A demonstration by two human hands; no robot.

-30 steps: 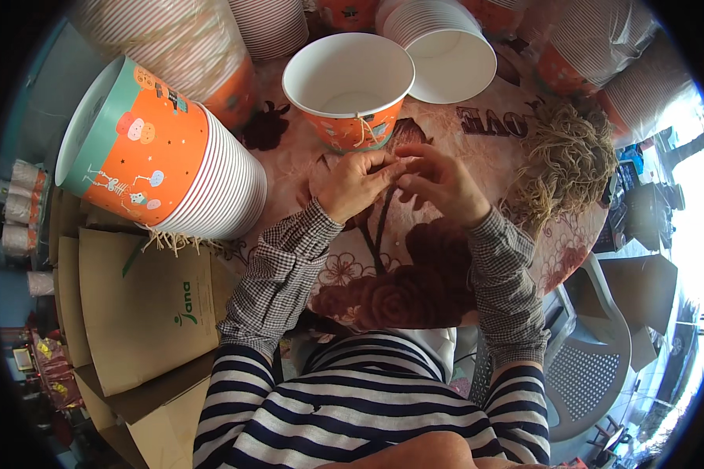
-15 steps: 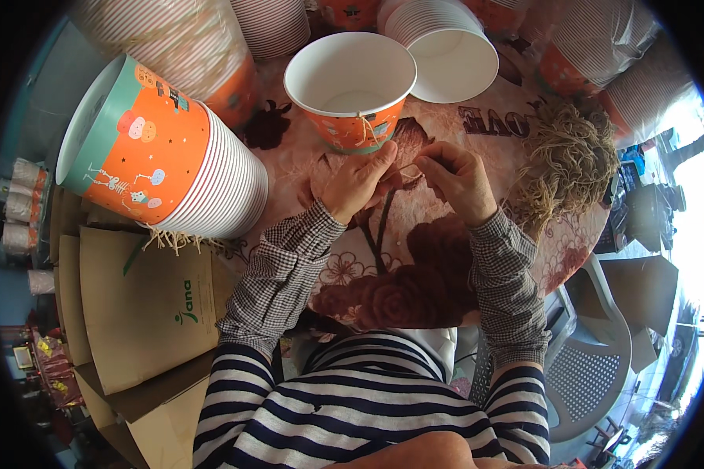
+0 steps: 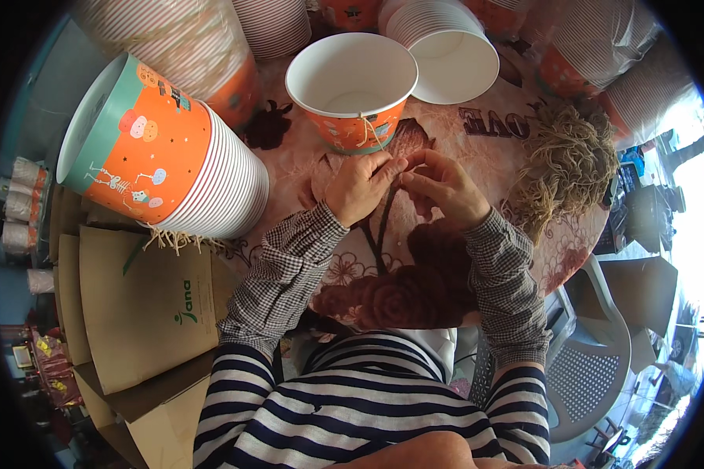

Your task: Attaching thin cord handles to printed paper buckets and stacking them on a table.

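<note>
A white-lined orange and green paper bucket (image 3: pixel 340 125) stands upright just beyond my hands. A thin tan cord (image 3: pixel 365 129) hangs from its near rim and runs down toward my fingers. My left hand (image 3: pixel 356 189) is closed in a pinch on the cord, thumb against the fingertips. Close beside it, my right hand (image 3: pixel 448 189) also pinches, its fingertips almost meeting the left ones. The part of the cord between the fingertips is mostly hidden. To the right of my hands lies a loose bundle of tan cords (image 3: pixel 571 160).
A tilted stack of orange paper buckets (image 3: pixel 164 148) rests at the left. Another nested stack (image 3: pixel 454 62) lies on its side behind the upright bucket. Plastic-wrapped stacks (image 3: pixel 602 39) line the back. A flower-patterned cloth (image 3: pixel 352 305) covers the table. Cardboard boxes (image 3: pixel 145 313) and a grey chair (image 3: pixel 587 367) flank me.
My right hand has moved slightly left, bringing its fingertips up against the left hand's. The cord loop that showed between them is now mostly covered. The bucket has barely shifted.
</note>
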